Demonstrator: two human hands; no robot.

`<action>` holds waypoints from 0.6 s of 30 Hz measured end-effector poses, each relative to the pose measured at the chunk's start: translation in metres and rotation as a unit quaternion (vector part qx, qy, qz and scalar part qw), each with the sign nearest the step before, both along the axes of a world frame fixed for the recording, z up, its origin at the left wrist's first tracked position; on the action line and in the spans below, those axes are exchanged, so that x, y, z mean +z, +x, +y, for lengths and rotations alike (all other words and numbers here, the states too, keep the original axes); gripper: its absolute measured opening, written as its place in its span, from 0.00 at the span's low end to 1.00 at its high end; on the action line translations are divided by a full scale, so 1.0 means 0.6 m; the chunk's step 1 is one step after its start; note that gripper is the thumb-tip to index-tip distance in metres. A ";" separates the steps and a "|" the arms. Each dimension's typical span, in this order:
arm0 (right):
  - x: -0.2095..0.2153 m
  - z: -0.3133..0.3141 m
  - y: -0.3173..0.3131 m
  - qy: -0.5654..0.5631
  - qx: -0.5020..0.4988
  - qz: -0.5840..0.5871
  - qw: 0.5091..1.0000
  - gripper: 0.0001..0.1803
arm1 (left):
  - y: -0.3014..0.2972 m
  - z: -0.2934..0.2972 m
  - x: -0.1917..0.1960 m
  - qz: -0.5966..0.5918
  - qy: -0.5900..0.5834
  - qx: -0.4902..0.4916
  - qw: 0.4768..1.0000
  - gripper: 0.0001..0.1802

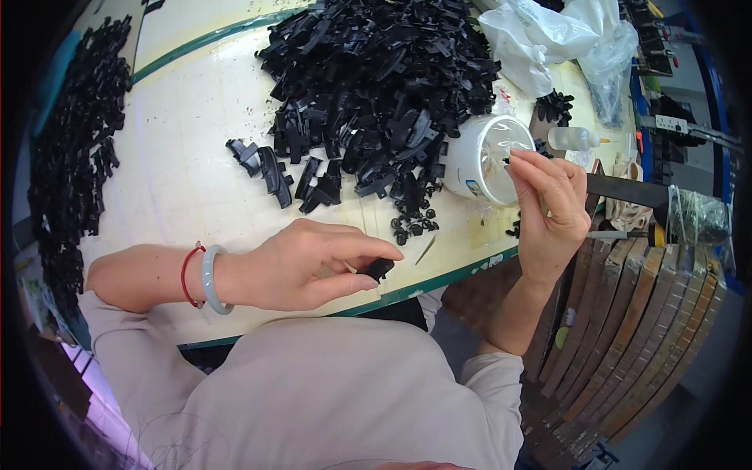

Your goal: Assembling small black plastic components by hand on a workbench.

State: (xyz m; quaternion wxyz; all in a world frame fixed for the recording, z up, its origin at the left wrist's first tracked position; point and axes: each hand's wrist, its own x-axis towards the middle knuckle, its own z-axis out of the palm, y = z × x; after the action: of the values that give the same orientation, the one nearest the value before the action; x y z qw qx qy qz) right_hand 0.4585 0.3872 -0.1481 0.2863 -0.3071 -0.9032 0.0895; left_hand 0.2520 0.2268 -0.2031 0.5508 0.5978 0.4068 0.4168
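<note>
Your left hand (312, 262) pinches a black part (381, 269) above the near side of the worktop (188, 188), likely to steady it, while your right hand (551, 192), fingers narrowed, seems to grip a tiny dark bit (507, 160) before the white tub (467, 166).

My desk (180, 157) has a pale cream top with a green edge, and a tall heap of black plastic parts (376, 86) covers its far middle, a few loose curved clips (274, 177) lying just left of it. Near my side sit a cluster of small black pieces (411, 222) and a thin pointed sliver (425, 249). To the right stand a white tub (468, 168), a translucent bottle (572, 139) with an orange tip, and crumpled plastic bags (525, 47).
</note>
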 end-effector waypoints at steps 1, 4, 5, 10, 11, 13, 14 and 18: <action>-0.002 0.001 -0.001 0.002 -0.001 -0.006 1.000 0.10 | -0.001 0.001 -0.002 -0.018 -0.026 -0.008 0.999 0.20; -0.004 0.004 -0.002 0.005 0.000 -0.013 1.000 0.10 | 0.002 -0.001 -0.005 -0.094 -0.100 -0.012 0.991 0.21; -0.004 0.005 -0.002 0.008 0.001 -0.012 1.000 0.10 | 0.004 -0.002 -0.005 -0.150 -0.145 -0.008 0.978 0.21; 0.001 -0.014 0.003 -0.011 -0.005 0.038 0.999 0.11 | -0.006 -0.001 0.001 -0.257 -0.262 -0.035 0.929 0.21; -0.001 -0.024 0.003 -0.046 -0.001 0.083 0.996 0.12 | -0.008 0.000 0.002 -0.263 -0.291 -0.044 0.919 0.22; -0.006 -0.050 0.003 -0.102 0.001 0.153 0.983 0.13 | -0.012 0.005 0.002 -0.251 -0.291 -0.048 0.922 0.21; -0.011 -0.064 0.004 -0.137 -0.008 0.180 0.974 0.13 | -0.013 0.007 0.003 -0.240 -0.290 -0.052 0.925 0.21; -0.033 -0.108 -0.001 -0.229 0.001 0.267 0.936 0.12 | -0.014 0.009 0.011 -0.256 -0.306 -0.035 0.916 0.19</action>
State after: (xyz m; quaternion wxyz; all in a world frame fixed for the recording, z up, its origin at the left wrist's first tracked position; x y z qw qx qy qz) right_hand 0.4578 0.3224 -0.1678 0.4382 -0.3285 -0.7490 0.3730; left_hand 0.2437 0.2321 -0.1964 0.8063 0.2865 0.3382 0.3917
